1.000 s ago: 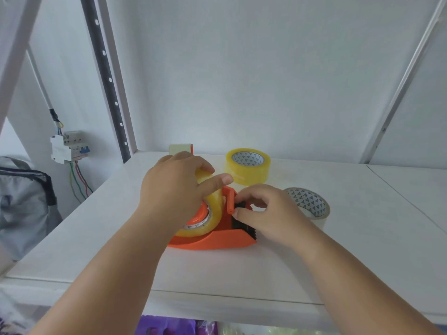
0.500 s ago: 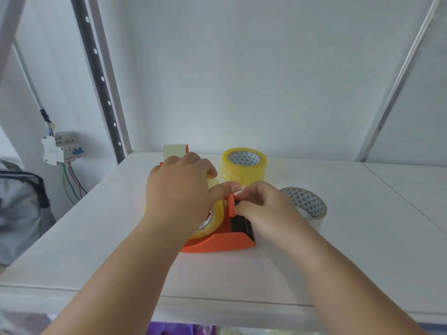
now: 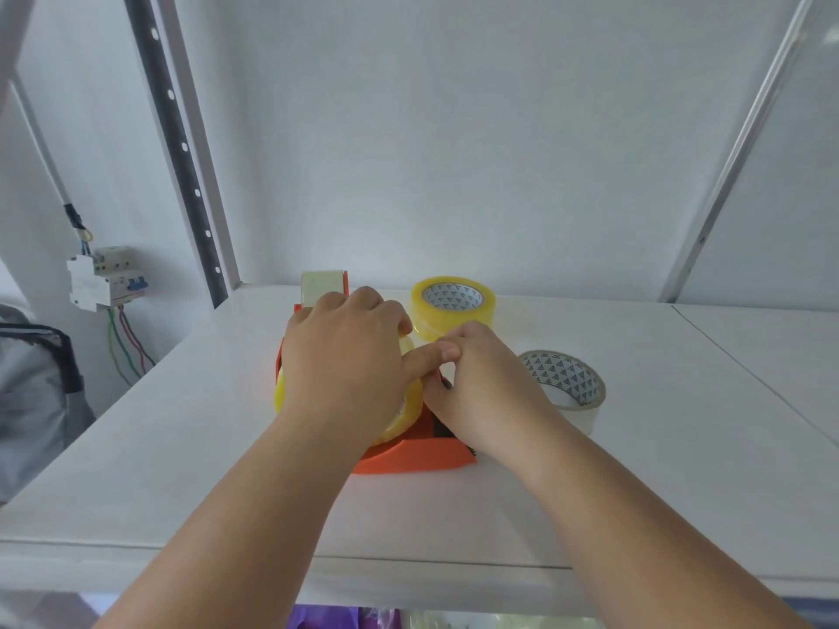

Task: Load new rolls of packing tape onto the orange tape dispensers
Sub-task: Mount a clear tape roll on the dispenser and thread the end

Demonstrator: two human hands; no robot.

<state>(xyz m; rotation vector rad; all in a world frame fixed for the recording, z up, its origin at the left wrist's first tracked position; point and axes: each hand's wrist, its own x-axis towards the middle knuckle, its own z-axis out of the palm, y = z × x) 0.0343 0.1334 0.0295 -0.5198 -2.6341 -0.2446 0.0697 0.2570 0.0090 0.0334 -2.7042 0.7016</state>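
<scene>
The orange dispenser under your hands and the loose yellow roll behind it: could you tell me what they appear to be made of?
The orange dispenser looks like moulded plastic: uniform colour, smooth matte faces, crisp edges. The yellow roll appears to be glossy translucent plastic film, judging by its sheen, wound on what seems a printed cardboard core.

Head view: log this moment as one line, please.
left hand grips yellow roll on orange dispenser | right hand pinches at cutter end | spare yellow roll, white roll behind
</scene>
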